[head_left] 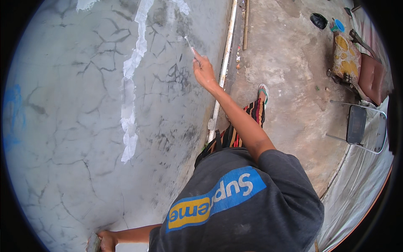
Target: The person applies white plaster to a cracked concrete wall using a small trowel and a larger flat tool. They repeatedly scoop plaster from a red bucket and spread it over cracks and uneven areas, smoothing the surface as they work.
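Observation:
My right hand (204, 72), at the end of the outstretched arm, is closed round a putty knife (189, 43). The blade shows edge-on as a thin light line, with a white dab at its tip, close to the grey wall (96, 138). Whether it touches the wall I cannot tell. Down a crack in the wall runs a ragged strip of white putty (128, 101), left of the knife. At the lower left edge my left hand (107, 242) grips a greyish flat piece (93, 242), partly cut off by the picture's rim.
Dark cracks branch over the wall, and a whitish pipe (224, 71) runs along its foot. My sandalled foot (263, 93) stands on the concrete floor (298, 80). Off to the right are a folding chair (357, 124), a worn brown seat (371, 80), a black bag (319, 20) and a blue container (338, 25).

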`<state>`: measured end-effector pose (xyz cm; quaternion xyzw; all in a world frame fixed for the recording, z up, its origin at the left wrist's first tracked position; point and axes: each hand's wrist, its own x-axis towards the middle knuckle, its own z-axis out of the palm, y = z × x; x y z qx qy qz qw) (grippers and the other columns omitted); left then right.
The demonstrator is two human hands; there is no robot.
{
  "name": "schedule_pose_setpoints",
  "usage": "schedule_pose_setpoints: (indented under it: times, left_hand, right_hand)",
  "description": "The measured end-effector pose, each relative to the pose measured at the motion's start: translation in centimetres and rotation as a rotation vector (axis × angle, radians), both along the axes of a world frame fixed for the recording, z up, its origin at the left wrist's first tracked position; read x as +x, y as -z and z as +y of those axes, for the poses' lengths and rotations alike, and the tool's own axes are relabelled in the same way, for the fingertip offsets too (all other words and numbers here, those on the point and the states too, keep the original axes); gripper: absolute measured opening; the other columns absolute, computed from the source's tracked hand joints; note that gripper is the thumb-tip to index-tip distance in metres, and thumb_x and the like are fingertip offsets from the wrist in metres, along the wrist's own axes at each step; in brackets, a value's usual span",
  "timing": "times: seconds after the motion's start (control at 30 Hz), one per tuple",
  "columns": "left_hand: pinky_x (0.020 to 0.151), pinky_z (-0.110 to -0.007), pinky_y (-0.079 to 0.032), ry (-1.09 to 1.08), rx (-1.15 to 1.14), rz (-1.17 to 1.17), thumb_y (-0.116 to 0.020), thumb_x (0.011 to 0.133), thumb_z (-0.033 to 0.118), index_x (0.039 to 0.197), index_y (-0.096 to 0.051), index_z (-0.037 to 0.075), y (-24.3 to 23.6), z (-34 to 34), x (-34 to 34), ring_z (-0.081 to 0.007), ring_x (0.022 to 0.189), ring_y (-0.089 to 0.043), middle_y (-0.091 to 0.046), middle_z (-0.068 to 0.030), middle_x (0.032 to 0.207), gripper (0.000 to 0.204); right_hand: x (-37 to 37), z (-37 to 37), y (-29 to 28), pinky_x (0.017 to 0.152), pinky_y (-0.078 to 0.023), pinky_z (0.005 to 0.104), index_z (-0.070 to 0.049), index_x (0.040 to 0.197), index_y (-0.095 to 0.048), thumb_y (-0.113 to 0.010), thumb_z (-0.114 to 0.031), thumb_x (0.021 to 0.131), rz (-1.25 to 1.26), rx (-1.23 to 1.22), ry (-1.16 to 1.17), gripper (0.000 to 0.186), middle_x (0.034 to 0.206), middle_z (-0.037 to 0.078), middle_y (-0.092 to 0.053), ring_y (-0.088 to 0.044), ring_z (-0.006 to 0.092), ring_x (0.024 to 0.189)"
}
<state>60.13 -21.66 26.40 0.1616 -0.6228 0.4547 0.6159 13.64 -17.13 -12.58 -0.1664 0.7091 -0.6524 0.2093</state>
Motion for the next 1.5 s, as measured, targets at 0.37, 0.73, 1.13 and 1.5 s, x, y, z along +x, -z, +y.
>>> schedule_pose_setpoints:
  times: [0.37, 0.73, 1.13, 1.5]
  left_hand:
    - [0.091, -0.041, -0.043, -0.012, -0.046, 0.021, -0.055, 0.091, 0.046, 0.136, -0.038, -0.002, 0.8, -0.9, 1.8, -0.0313, 0.112, -0.05, -0.05, -0.0246, 0.126, 0.068]
    - [0.085, -0.037, -0.049, -0.099, -0.084, 0.065, -0.066, 0.084, 0.046, 0.143, -0.027, 0.004, 0.5, -0.2, 0.8, -0.0276, 0.109, -0.055, -0.052, -0.025, 0.124, 0.082]
    - [0.051, -0.025, -0.043, 0.764, 0.113, 0.375, -0.067, 0.086, 0.008, 0.126, -0.044, -0.005, 0.2, -0.3, 3.8, -0.0159, 0.069, -0.053, -0.05, -0.0082, 0.091, 0.048]
    - [0.07, -0.033, -0.048, 0.27, -0.064, 0.207, -0.064, 0.087, 0.002, 0.123, -0.046, -0.009, 0.6, -0.6, -1.8, -0.0228, 0.087, -0.054, -0.053, -0.0154, 0.098, 0.041]
  right_hand:
    - [2.3, -2.8, -2.4, 0.08, -0.044, 0.0348, -0.006, 0.14, -0.044, -0.051, -0.012, 0.092, 0.111, 0.023, 0.048, 0.048, 0.094, 0.018, -0.049, -0.052, 0.0264, 0.08]
    - [-4.2, 1.6, -3.3, 0.045, -0.042, 0.0291, -0.008, 0.134, -0.054, -0.05, -0.017, 0.092, -0.11, 0.069, -0.133, 0.043, 0.06, 0.006, -0.057, -0.05, 0.0127, 0.049]
    - [-4.4, 2.9, -8.5, 0.04, -0.04, 0.0328, 0.0, 0.126, -0.058, -0.047, -0.01, 0.086, -0.124, 0.12, -0.354, 0.043, 0.051, 0.005, -0.047, -0.045, 0.0145, 0.04]
    - [-5.0, 2.3, -8.5, 0.04, -0.04, 0.0299, -0.002, 0.128, -0.057, -0.048, -0.013, 0.09, -0.085, 0.126, -0.237, 0.041, 0.053, 0.005, -0.05, -0.05, 0.0124, 0.044]
